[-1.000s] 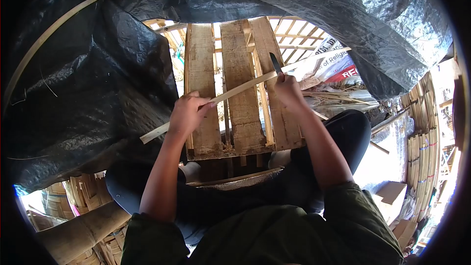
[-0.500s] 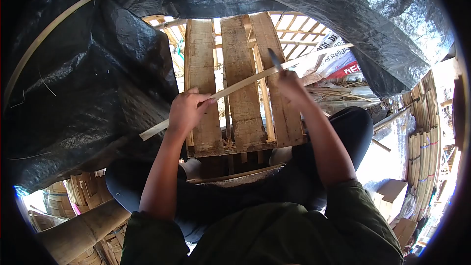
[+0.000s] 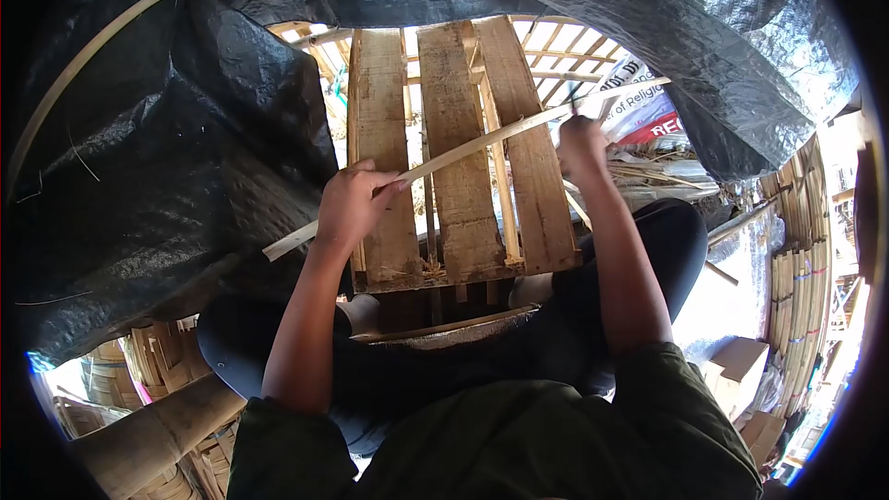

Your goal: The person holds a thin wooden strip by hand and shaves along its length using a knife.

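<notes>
A long pale bamboo strip [image 3: 482, 141] slants across the plank bench [image 3: 456, 157], its far end up at the right. My left hand [image 3: 355, 202] is closed around the strip near its lower left end, thumb and fingers pinching it. My right hand [image 3: 583, 150] is closed in a fist on a knife [image 3: 573, 98], whose dark blade points up beside the right part of the strip. Most of the knife's handle is hidden in the fist. Whether the blade touches the strip, I cannot tell.
Black plastic sheeting [image 3: 139, 194] hangs at the left and overhead. A printed sack [image 3: 648, 116] and loose strips lie beyond my right hand. Bundled bamboo slats [image 3: 798, 296] and a cardboard box [image 3: 741, 366] stand at the right. A thick bamboo pole [image 3: 157, 426] lies lower left.
My right hand has moved right and slightly up along the strip with the knife, whose blade now looks foreshortened. My left hand and the strip are nearly where they were.
</notes>
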Demonstrator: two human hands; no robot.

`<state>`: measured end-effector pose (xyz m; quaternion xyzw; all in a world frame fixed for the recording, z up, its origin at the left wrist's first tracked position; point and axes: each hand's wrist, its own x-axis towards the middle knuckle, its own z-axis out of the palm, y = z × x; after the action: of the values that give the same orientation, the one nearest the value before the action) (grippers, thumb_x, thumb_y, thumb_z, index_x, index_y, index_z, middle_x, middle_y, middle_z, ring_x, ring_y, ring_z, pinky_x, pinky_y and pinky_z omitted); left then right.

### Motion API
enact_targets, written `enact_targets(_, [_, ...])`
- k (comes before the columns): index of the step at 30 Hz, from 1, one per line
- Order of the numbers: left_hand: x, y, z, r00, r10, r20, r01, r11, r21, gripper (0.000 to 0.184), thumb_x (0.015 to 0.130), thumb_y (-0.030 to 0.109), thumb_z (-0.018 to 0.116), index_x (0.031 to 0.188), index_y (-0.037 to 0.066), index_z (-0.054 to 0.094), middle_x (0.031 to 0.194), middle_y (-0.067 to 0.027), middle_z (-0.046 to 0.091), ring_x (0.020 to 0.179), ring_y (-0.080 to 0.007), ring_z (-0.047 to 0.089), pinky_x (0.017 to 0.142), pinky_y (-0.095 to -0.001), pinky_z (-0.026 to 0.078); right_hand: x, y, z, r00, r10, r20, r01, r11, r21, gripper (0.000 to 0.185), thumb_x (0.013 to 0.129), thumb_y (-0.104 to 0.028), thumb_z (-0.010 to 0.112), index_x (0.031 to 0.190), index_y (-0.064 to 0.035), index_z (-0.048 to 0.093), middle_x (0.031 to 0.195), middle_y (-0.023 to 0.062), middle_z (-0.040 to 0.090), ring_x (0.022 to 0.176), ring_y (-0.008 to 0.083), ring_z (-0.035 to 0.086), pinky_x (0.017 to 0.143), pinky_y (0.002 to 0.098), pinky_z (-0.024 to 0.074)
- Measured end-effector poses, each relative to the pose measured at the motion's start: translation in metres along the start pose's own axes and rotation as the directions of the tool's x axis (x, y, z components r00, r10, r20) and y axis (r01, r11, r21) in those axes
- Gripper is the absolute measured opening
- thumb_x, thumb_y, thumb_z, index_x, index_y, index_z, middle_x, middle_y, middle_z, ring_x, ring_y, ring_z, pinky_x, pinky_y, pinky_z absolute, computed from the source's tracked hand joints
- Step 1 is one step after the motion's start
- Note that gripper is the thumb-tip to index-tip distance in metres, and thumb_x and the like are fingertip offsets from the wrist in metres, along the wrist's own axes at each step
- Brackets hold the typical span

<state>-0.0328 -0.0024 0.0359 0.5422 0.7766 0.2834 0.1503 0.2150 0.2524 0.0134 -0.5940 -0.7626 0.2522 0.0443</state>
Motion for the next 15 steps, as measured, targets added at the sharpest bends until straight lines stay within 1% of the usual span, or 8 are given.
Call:
enact_targets(4, [0.002,0.002,-0.002,0.999,-0.036,0.029,0.035,0.998,0.046,0.024,0.087,0.031,0.074,0.101,0.012,0.078,0.075,-0.0122,0.057,0.063,-0.0289,0.06,0.06,-0.0409,0.047,-0.045,-0.048,0.008,0.964,0.118,0.236,-0.204,0.902,0.38,0.034,0.102,-0.024,0.043,0.092,0.0037,0.06,0.068,0.0113,0.059,0.052,0.0221,0.06,0.044,0.0387,0.0482])
enact_targets(8, [0.0,0.004,-0.002,0.999,-0.037,0.035,0.036,0.999,0.037,0.025,0.087,0.032,0.074,0.101,0.012,0.078,0.075,-0.0123,0.057,0.064,-0.0296,0.061,0.061,-0.0412,0.047,-0.019,-0.027,-0.023,0.965,0.239,-0.11,-0.12,0.772,0.624,0.029,0.1,-0.02,0.048,0.089,0.0045,0.059,0.068,0.0086,0.057,0.056,0.0222,0.059,0.045,0.0395,0.0491])
enact_targets(9, [0.0,0.005,-0.002,0.999,-0.035,0.026,0.034,0.999,0.041,0.024,0.087,0.031,0.074,0.101,0.012,0.078,0.075,-0.0122,0.057,0.064,-0.0299,0.061,0.061,-0.0412,0.047,-0.011,-0.017,-0.007,0.993,-0.095,0.072,0.094,0.995,0.016,0.031,0.101,-0.021,0.048,0.089,0.0047,0.06,0.068,0.0097,0.058,0.056,0.0228,0.059,0.046,0.0397,0.05])
enact_targets(10, [0.001,0.004,-0.002,0.999,-0.036,0.022,0.035,0.999,0.04,0.024,0.087,0.031,0.074,0.101,0.012,0.078,0.075,-0.0122,0.057,0.064,-0.0299,0.061,0.061,-0.0412,0.047,-0.003,-0.008,0.007,0.884,-0.238,0.403,0.435,0.738,-0.516,0.033,0.102,-0.022,0.047,0.09,0.0049,0.061,0.068,0.0109,0.058,0.055,0.0234,0.059,0.047,0.0399,0.0508])
enact_targets(11, [0.001,0.004,-0.002,0.999,-0.038,0.03,0.036,0.998,0.052,0.024,0.087,0.031,0.074,0.101,0.012,0.078,0.074,-0.0122,0.057,0.065,-0.03,0.061,0.061,-0.0413,0.047,-0.029,-0.032,0.011,0.963,-0.093,0.254,0.125,0.986,-0.114,0.029,0.1,-0.019,0.049,0.091,0.0061,0.061,0.068,0.0121,0.059,0.052,0.0231,0.058,0.047,0.0394,0.0499])
enact_targets(12, [0.002,0.004,-0.002,0.999,-0.037,0.038,0.035,0.997,0.066,0.024,0.088,0.031,0.073,0.101,0.012,0.078,0.074,-0.0122,0.056,0.065,-0.0302,0.061,0.061,-0.0414,0.047,-0.056,-0.057,0.016,0.975,0.119,0.189,-0.181,0.916,0.358,0.026,0.099,-0.015,0.051,0.092,0.0074,0.062,0.068,0.0132,0.06,0.048,0.0229,0.056,0.046,0.0389,0.049])
enact_targets(14, [0.002,0.002,-0.001,0.999,-0.02,0.026,0.018,0.999,0.046,0.027,0.086,0.032,0.075,0.103,0.011,0.077,0.073,-0.0132,0.055,0.063,-0.0293,0.058,0.06,-0.0401,0.045,-0.035,-0.042,0.002,0.926,0.206,0.318,-0.354,0.769,0.533,0.024,0.098,-0.013,0.049,0.089,0.007,0.059,0.068,0.0133,0.06,0.047,0.022,0.056,0.044,0.0377,0.0467])
enact_targets(15, [0.002,0.0,0.0,1.0,-0.002,0.016,0.002,1.0,0.026,0.03,0.085,0.032,0.076,0.105,0.01,0.076,0.072,-0.0142,0.054,0.061,-0.0284,0.056,0.059,-0.0388,0.043,-0.013,-0.017,0.004,0.977,0.045,0.209,-0.165,0.779,0.605,0.025,0.099,-0.016,0.045,0.09,0.0051,0.056,0.068,0.0135,0.06,0.049,0.0211,0.057,0.043,0.0367,0.0462])
